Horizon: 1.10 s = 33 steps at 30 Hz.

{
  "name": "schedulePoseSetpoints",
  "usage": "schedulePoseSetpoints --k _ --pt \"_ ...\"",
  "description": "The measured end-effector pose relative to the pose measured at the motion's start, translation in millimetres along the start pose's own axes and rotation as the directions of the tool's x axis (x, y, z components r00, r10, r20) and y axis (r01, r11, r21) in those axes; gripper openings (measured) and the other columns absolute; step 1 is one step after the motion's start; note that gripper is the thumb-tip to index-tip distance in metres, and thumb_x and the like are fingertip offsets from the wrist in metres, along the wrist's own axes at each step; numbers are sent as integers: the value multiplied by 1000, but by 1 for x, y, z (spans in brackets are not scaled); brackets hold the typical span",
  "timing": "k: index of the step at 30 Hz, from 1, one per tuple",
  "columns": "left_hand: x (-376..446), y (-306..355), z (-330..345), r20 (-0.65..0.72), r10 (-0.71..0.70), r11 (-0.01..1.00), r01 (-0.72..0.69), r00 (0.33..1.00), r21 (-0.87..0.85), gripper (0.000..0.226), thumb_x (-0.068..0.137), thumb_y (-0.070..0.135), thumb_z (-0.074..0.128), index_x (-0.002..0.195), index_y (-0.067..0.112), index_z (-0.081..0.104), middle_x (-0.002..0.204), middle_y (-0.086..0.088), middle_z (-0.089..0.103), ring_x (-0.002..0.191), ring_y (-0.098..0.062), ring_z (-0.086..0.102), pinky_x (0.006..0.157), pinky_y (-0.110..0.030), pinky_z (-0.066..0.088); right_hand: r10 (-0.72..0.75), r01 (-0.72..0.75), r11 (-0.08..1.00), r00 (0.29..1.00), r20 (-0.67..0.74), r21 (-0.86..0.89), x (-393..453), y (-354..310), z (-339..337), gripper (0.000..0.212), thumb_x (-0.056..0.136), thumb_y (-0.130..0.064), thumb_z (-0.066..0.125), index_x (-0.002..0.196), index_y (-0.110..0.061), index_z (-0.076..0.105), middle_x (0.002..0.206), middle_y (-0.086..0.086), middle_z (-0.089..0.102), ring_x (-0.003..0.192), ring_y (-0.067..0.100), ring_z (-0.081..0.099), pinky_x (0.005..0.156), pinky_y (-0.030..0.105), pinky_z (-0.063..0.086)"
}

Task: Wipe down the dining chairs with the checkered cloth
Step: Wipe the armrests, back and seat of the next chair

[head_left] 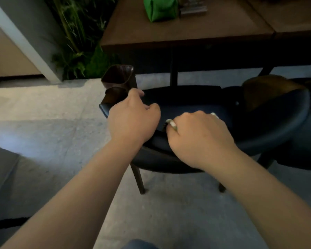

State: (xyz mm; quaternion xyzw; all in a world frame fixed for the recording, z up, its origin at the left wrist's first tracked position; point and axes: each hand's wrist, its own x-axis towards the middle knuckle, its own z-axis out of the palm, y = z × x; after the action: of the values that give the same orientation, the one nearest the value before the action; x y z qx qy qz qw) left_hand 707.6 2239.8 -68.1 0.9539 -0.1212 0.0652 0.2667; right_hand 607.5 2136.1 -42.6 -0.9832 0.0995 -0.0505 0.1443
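Wiping the dining chair (269, 126): my right hand (197, 137) is clenched around the checkered cloth (171, 123), bunched under the fingers on the seat just inside the chair's back rim. My left hand (133, 119) curls over the chair's left armrest, apparently steadying it. The unwiped seat runs away from the cloth toward the desk (187, 33), so the right hand leads.

The one camera sits on my head, looking forward and steeply down over both my forearms. My chair (269, 123) fills the near middle, close below; the wooden surface (187, 33) lies farther off at the top, floor (52, 141) to the left.
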Motion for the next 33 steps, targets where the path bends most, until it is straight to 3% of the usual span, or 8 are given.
schedulePoseSetpoints --k 4,13,17,22,26,28,30,33 --pt "6 3 4 58 0 994 -7 998 110 43 78 48 38 72 20 69 67 2 65 67 -21 62 60 -30 46 -50 50 999 997 -56 8 -4 3 3 38 92 -40 40 58 -24 47 53 -6 49 46 9 46 44 26 24" --pt "21 -2 5 -20 0 988 -3 1000 -155 40 65 46 50 80 10 61 62 -13 51 61 -31 52 57 -31 30 -221 206 974 949 -222 -90 0 9 9 35 91 -43 41 63 -22 49 59 -5 52 53 14 51 44 27 28" --pt "22 -1 2 -40 42 972 -50 998 -232 33 65 43 52 46 16 60 46 4 52 60 -21 54 57 -30 33 -193 179 981 942 -273 -74 -4 5 8 36 91 -44 44 64 -22 53 61 -4 55 54 13 53 45 26 31" --pt "23 -23 -10 -17 224 930 -219 975 -295 34 82 37 56 52 30 72 55 11 66 58 -2 61 58 -27 42 -202 149 970 935 -290 -192 -4 3 10 38 95 -45 34 71 -25 55 66 -6 56 60 11 55 49 31 43" --pt "57 -67 -24 113 169 972 -147 979 -182 25 99 23 50 100 18 74 103 -3 69 100 -22 61 83 -35 49 -363 201 924 728 -582 -325 -12 4 22 42 97 -42 32 61 -26 47 55 -9 48 47 3 44 43 24 30" --pt "68 -84 -23 220 152 946 -78 964 -313 24 100 16 51 115 7 67 116 -12 65 112 -28 58 100 -40 44 -507 320 862 556 -658 -393 -16 5 28 38 97 -36 37 71 -22 62 63 -7 59 52 8 53 46 27 42" --pt "72 -98 -18 275 208 872 -50 939 -487 26 97 25 56 103 6 71 110 -14 67 109 -30 59 101 -42 43 -695 494 711 384 -608 -500 -17 7 34 34 93 -28 46 98 -7 72 95 9 72 84 22 69 72 37 57" --pt "84 -109 -15 332 263 728 39 906 -684 53 99 43 40 74 11 75 90 -14 68 94 -29 61 99 -37 42 -870 600 484 248 -427 -637 -15 -12 49 33 94 -21 52 117 -1 65 122 16 64 121 28 56 103 42 45"
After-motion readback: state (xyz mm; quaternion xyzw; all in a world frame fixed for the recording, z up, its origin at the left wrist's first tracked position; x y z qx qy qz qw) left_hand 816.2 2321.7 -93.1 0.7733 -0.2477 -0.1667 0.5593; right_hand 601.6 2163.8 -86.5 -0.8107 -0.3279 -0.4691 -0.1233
